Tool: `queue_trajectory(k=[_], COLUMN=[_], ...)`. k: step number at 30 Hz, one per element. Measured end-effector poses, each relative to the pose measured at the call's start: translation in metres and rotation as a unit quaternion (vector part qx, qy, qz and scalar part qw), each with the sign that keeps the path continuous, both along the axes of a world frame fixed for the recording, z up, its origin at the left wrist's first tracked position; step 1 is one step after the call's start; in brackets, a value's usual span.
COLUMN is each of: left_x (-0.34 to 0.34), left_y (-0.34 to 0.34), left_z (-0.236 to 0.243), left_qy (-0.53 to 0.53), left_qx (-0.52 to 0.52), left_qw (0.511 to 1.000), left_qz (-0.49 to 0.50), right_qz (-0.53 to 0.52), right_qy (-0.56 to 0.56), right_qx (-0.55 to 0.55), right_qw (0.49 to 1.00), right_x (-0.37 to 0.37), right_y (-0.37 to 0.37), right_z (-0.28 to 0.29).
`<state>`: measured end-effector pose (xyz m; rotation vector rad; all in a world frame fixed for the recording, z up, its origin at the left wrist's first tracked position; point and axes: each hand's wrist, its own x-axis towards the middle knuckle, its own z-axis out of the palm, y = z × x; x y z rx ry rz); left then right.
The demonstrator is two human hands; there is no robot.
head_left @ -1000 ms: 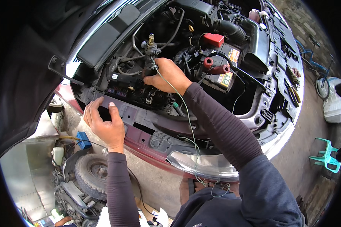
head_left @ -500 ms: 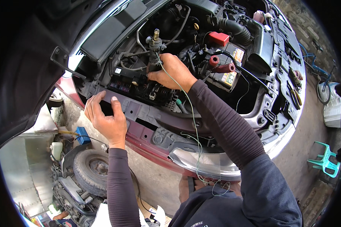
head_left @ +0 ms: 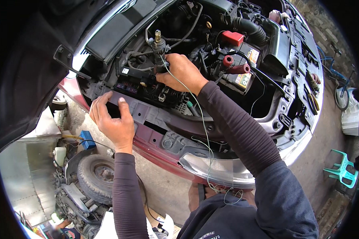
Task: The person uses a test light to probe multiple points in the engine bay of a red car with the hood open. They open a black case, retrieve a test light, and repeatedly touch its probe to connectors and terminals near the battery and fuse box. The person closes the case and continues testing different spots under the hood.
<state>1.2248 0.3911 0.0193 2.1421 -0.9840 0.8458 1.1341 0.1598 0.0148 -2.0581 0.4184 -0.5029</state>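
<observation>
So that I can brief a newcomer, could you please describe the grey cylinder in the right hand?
In the engine bay, find the right hand. It holds the grey cylinder roughly upright. Its golden tip sets it apart from the curved hose nearby.

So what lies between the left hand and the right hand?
In the head view, the car's painted metal edge comes first beside the left hand, then the open black fuse box toward the right hand.
</observation>
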Motion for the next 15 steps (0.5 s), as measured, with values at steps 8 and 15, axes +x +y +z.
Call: queue_trajectory(k=[8, 15], left_x=[-0.0014, -0.0005], left_y=[-0.0021, -0.0004], left_z=[0.0015, 0.0000], left_qy=[0.006, 0.003], left_qx=[-0.005, -0.006], left_qw=[1.000, 1.000], left_qz=[0.002, -0.005], right_qz=[-0.001, -0.006], right_qy=[0.007, 0.004], right_qx=[0.033, 0.029], right_qw=[0.999, 1.000], right_x=[-0.0057, -0.0064], right_y=[-0.0012, -0.0033], right_z=[0.0065, 0.0065])
